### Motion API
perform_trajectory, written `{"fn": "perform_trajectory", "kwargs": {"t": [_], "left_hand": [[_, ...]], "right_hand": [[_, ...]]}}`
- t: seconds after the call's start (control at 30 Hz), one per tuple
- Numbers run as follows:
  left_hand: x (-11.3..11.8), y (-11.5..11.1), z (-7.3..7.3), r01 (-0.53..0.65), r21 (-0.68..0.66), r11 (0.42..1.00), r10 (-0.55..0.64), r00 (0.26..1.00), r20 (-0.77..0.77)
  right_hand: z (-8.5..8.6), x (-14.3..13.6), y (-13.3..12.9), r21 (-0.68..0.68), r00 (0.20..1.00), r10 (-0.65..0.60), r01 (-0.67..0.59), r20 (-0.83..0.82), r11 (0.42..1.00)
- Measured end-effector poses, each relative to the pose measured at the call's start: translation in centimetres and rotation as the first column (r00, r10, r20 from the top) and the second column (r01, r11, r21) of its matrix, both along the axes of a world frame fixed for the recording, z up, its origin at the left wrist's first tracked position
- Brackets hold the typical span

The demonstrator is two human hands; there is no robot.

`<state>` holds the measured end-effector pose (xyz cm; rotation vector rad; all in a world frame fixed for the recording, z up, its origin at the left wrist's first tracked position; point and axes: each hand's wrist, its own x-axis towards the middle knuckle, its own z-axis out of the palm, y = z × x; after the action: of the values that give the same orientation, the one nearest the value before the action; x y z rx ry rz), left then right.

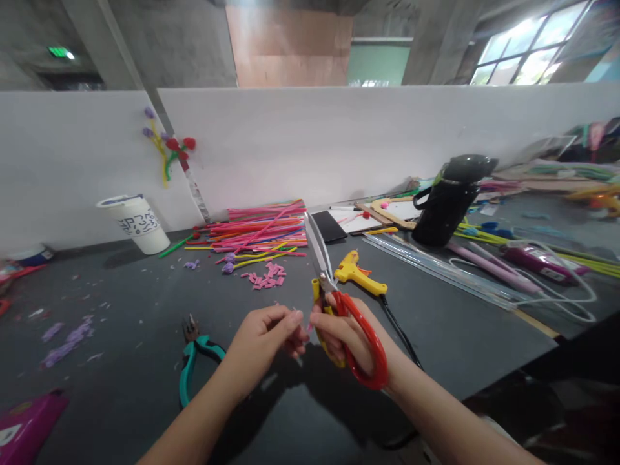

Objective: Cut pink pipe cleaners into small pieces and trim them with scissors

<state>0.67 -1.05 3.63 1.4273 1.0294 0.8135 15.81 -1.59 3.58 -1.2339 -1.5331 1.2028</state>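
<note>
The person's right hand (346,336) is wrapped round a pair of steel scissors with one red and one yellow plastic handle (339,303), fingers through the loops and curled tight, the long blades pointing up and away over the dark grey table (145,374). The blades look nearly together, though from here I cannot tell whether they are fully closed. The left hand (264,339) meets the right just below the pivot, its fingertips pinched together on something very small, perhaps a scrap of pink; it is too tiny to name with any certainty.

Just left of the left forearm lie teal-handled pliers (194,358). Beyond the blades sits a yellow hot glue gun (358,274), its black cord trailing back under the right wrist. Further off are a heap of pink, orange and yellow pipe cleaners (261,232), a scatter of short pink cut pieces (268,278), a white paper cup (140,223) and a black jug (448,200).

The risk, as I judge it, is in how close the pinching fingertips sit to the scissors: a slip could nick a finger, or the scrap could drop and vanish among the litter. The cord under the wrist could also snag and drag the glue gun.
</note>
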Motion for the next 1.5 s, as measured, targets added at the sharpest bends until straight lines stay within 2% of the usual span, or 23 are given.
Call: {"fn": "perform_trajectory", "kwargs": {"t": [0.1, 0.23, 0.3, 0.43, 0.5, 0.6, 0.73, 0.87, 1.0, 1.2, 1.37, 1.5], "left_hand": [[0.0, 0.0, -0.2, 0.110, -0.139, 0.984, -0.095, 0.989, 0.113], [0.0, -0.1, -0.3, 0.117, -0.161, 0.980, -0.085, 0.978, 0.192], [-0.1, -0.1, -0.3, 0.099, -0.158, 0.983, -0.064, 0.975, 0.211], [-0.3, 0.0, -0.2, 0.044, -0.152, 0.987, -0.007, 0.972, 0.234], [-0.3, 0.1, -0.2, 0.028, -0.157, 0.987, 0.008, 0.975, 0.224], [-0.2, 0.1, -0.1, 0.009, -0.152, 0.988, 0.022, 0.981, 0.195], [0.0, 0.1, -0.3, 0.024, -0.117, 0.993, -0.008, 0.990, 0.139], [0.0, 0.2, -0.4, 0.052, -0.129, 0.990, -0.036, 0.992, 0.121], [-0.1, 0.2, -0.2, 0.007, -0.133, 0.991, 0.006, 0.996, 0.094], [0.0, 0.1, -0.3, 0.020, -0.135, 0.991, -0.004, 0.993, 0.119], [-0.2, 0.1, -0.2, -0.034, -0.117, 0.993, 0.057, 0.978, 0.200], [-0.6, 0.2, -0.1, -0.093, -0.138, 0.986, 0.129, 0.949, 0.286]], "right_hand": [[0.1, -0.2, -0.3, -0.092, 0.993, 0.046, -0.056, -0.104, 0.994], [0.0, -0.5, -0.3, -0.105, 0.993, 0.037, -0.049, -0.114, 0.993], [0.0, -0.5, -0.2, -0.084, 0.998, -0.018, 0.013, -0.065, 0.996], [0.0, -0.1, 0.3, 0.037, 0.969, -0.226, 0.224, 0.097, 0.974], [-0.1, 0.1, 0.5, -0.005, 0.964, -0.243, 0.245, 0.104, 0.970], [-0.1, 0.1, 0.5, -0.138, 0.988, -0.156, 0.157, 0.020, 0.978], [-0.1, -0.2, 0.1, -0.159, 0.998, -0.017, 0.008, -0.057, 0.987], [0.3, -0.5, -0.1, -0.180, 0.998, -0.007, -0.004, -0.058, 0.984], [0.5, -0.6, -0.1, -0.196, 0.999, -0.006, -0.001, -0.039, 0.981], [-0.3, -0.4, -0.1, -0.084, 1.000, -0.005, 0.004, -0.011, 0.996], [-0.5, 0.4, 0.8, 0.028, 0.962, -0.210, 0.208, 0.174, 0.978], [-0.5, 1.1, 1.4, 0.023, 0.948, -0.229, 0.230, 0.223, 0.973]]}}
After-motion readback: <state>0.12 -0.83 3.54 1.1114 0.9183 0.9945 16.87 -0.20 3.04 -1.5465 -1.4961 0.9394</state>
